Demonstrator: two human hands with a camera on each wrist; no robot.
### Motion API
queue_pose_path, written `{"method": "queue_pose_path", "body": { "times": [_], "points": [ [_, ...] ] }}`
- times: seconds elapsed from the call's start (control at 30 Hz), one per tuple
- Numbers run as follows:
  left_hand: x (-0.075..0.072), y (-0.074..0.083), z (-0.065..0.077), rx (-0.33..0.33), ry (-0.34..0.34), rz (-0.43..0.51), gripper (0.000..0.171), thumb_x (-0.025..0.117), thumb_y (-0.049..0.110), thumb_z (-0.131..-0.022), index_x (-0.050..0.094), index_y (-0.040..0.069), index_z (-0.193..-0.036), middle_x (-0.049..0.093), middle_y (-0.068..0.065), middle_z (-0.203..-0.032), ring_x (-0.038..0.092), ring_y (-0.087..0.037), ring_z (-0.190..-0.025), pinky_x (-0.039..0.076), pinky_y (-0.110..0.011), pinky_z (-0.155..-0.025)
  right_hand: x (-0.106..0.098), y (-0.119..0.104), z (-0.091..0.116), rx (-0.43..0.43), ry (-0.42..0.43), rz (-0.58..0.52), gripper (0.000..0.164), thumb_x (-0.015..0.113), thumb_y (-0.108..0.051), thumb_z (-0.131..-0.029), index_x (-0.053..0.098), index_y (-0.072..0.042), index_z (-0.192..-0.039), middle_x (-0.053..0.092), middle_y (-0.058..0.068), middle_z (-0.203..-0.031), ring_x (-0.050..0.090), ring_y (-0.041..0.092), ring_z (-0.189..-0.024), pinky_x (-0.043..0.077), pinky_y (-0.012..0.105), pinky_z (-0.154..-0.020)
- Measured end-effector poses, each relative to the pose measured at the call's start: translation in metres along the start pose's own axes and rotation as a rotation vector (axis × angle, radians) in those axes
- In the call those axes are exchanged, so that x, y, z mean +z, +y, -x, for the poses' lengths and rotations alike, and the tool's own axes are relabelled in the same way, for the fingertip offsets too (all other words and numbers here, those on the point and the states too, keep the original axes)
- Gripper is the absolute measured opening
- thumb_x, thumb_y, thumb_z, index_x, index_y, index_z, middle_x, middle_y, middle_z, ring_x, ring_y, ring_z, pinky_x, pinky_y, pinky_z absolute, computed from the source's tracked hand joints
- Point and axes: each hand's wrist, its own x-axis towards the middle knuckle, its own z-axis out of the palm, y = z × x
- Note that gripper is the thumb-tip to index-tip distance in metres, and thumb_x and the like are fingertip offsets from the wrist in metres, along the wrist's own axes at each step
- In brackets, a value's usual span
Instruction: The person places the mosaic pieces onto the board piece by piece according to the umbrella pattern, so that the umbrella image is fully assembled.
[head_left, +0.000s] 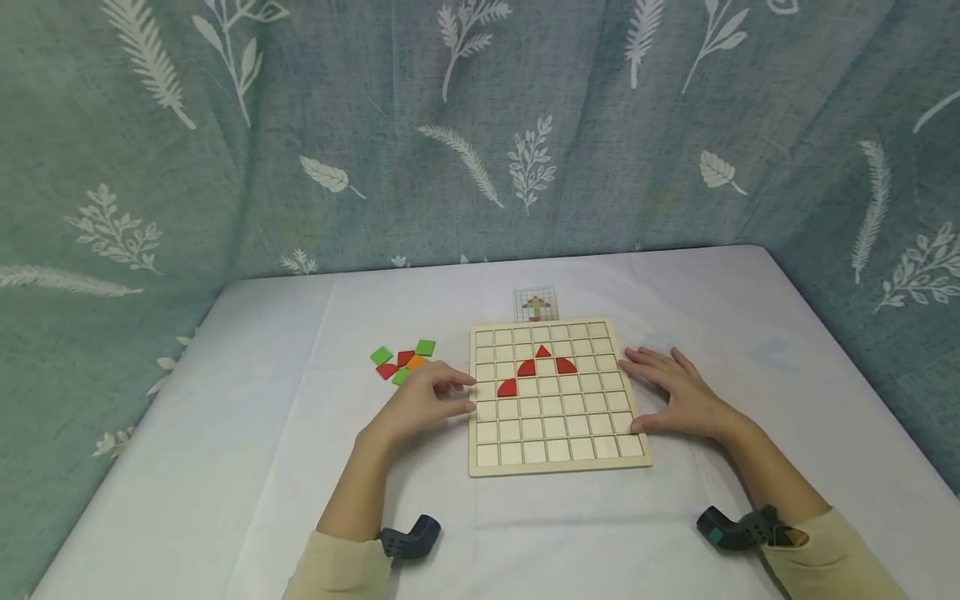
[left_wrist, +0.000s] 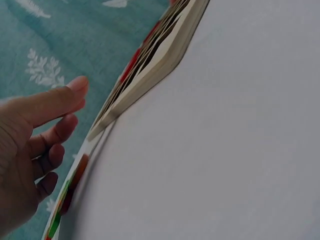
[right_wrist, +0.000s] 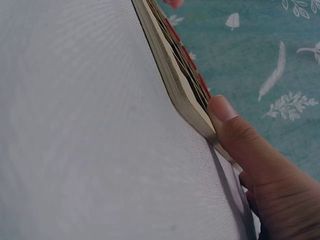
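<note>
A square wooden grid board (head_left: 558, 472) lies on the table between the hands. On it sit three red quarter-circle tiles, one of them (head_left: 507, 388) left of the middle, and a red triangle tile (head_left: 543, 352) above them. My left hand (head_left: 424, 403) is at the board's left edge, fingers loosely bent and nothing between them; in the left wrist view a gap shows between thumb and index finger. Along the right edge, my right hand (head_left: 678, 398) spreads its fingers, and its thumb (right_wrist: 223, 108) touches the board's rim.
Several loose green, red and orange tiles, including a green square tile (head_left: 426, 347), lie beyond the left hand. A small pattern card (head_left: 525, 296) lies at the board's far edge, partly covered by it. A leaf-printed curtain (head_left: 390, 192) rises behind the white table (head_left: 570, 550).
</note>
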Motion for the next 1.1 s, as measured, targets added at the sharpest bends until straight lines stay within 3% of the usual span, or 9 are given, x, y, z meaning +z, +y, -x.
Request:
{"method": "queue_pose_path", "body": {
  "times": [0.23, 0.4, 0.53, 0.7, 0.8, 0.97, 1.1],
  "points": [
    [-0.019, -0.013, 0.005, 0.015, 0.007, 0.033, 0.032, 0.078, 0.022, -0.077, 0.071, 0.015, -0.108, 0.065, 0.000, -0.100, 0.054, -0.018, -0.087, 0.045, -0.032, -0.078, 0.000, 0.000, 0.000, -0.010, 0.001, -0.002, 0.092, 0.083, -0.046, -0.062, 0.049, -0.007, -0.137, 0.038, 0.018, -0.147, 0.026, 0.040, -0.137, 0.002, 0.058, -0.110],
    [-0.030, -0.021, 0.010, -0.049, -0.013, 0.034, 0.035, 0.078, 0.023, -0.077, 0.069, 0.020, -0.110, 0.064, 0.006, -0.106, 0.054, -0.016, -0.092, 0.044, -0.033, -0.083, 0.000, 0.001, 0.001, -0.019, 0.006, -0.008, 0.091, 0.083, -0.046, -0.062, 0.049, -0.008, -0.137, 0.038, 0.018, -0.147, 0.026, 0.041, -0.137, 0.002, 0.059, -0.110],
    [-0.035, -0.027, 0.011, -0.088, -0.001, -0.010, 0.036, 0.078, 0.021, -0.077, 0.069, 0.018, -0.112, 0.063, 0.002, -0.105, 0.052, -0.019, -0.092, 0.042, -0.036, -0.082, 0.000, 0.001, 0.001, -0.024, 0.009, -0.015, 0.091, 0.083, -0.045, -0.062, 0.049, -0.008, -0.137, 0.037, 0.019, -0.147, 0.026, 0.041, -0.137, 0.002, 0.058, -0.110],
    [-0.037, -0.032, 0.011, -0.168, 0.019, -0.066, 0.040, 0.076, 0.019, -0.077, 0.067, 0.015, -0.116, 0.061, -0.003, -0.114, 0.050, -0.023, -0.099, 0.043, -0.040, -0.089, 0.000, 0.000, 0.001, -0.035, 0.016, -0.018, 0.090, 0.083, -0.044, -0.062, 0.049, -0.007, -0.137, 0.038, 0.019, -0.146, 0.027, 0.041, -0.136, 0.003, 0.059, -0.110],
    [-0.037, -0.035, 0.010, -0.179, 0.017, -0.086, 0.039, 0.075, 0.016, -0.078, 0.067, 0.015, -0.116, 0.060, -0.004, -0.115, 0.051, -0.023, -0.098, 0.043, -0.040, -0.088, 0.000, 0.000, 0.000, -0.032, 0.012, -0.013, 0.090, 0.083, -0.045, -0.062, 0.049, -0.008, -0.137, 0.038, 0.019, -0.146, 0.027, 0.041, -0.136, 0.003, 0.059, -0.110],
    [-0.036, -0.037, 0.009, -0.164, 0.014, -0.093, 0.037, 0.076, 0.016, -0.077, 0.069, 0.013, -0.113, 0.064, -0.002, -0.105, 0.051, -0.020, -0.091, 0.044, -0.035, -0.080, -0.001, -0.001, 0.000, -0.020, 0.006, -0.012, 0.090, 0.083, -0.045, -0.062, 0.049, -0.008, -0.137, 0.038, 0.019, -0.147, 0.026, 0.041, -0.136, 0.003, 0.059, -0.110],
    [-0.035, -0.037, 0.010, -0.187, -0.015, -0.032, 0.034, 0.078, 0.016, -0.075, 0.070, 0.015, -0.108, 0.064, 0.000, -0.094, 0.053, -0.018, -0.086, 0.045, -0.031, -0.075, 0.000, -0.001, 0.001, -0.014, 0.007, -0.010, 0.090, 0.083, -0.045, -0.062, 0.049, -0.008, -0.137, 0.038, 0.019, -0.147, 0.026, 0.041, -0.136, 0.003, 0.059, -0.110]
  ]
}}
